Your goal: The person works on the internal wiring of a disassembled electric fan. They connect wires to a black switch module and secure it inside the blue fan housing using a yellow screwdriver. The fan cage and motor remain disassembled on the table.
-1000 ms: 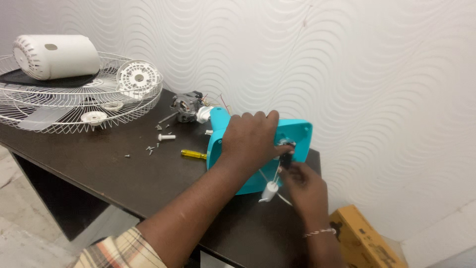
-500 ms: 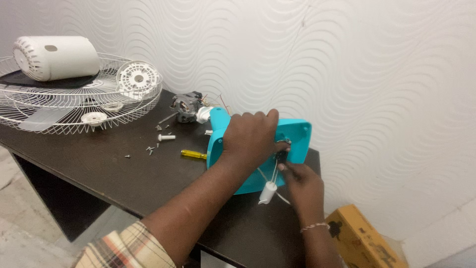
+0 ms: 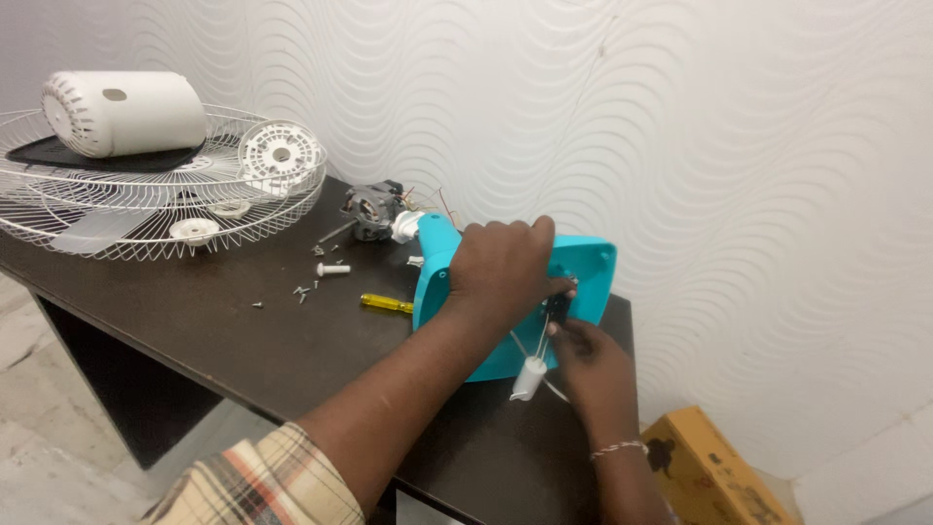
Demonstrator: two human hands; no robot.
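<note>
A turquoise plastic fan housing (image 3: 588, 267) stands on the dark table (image 3: 194, 321) near its right end. My left hand (image 3: 501, 267) lies over the top of the housing and grips it. My right hand (image 3: 588, 360) is at the housing's front, fingertips pinched on a small black part (image 3: 559, 309) from which wires run. A white cylindrical capacitor (image 3: 530, 377) hangs on those wires just left of my right hand.
A yellow-handled screwdriver (image 3: 387, 303) lies left of the housing. A grey motor (image 3: 374, 209) with wires sits behind it. Loose screws (image 3: 311, 287) are scattered nearby. A white wire fan guard (image 3: 146, 209) holds a white cover (image 3: 121, 112). A yellow cardboard box (image 3: 709, 472) sits on the floor.
My right hand has shifted slightly lower at the housing's front, still working the small black part. My left hand has stayed on the housing.
</note>
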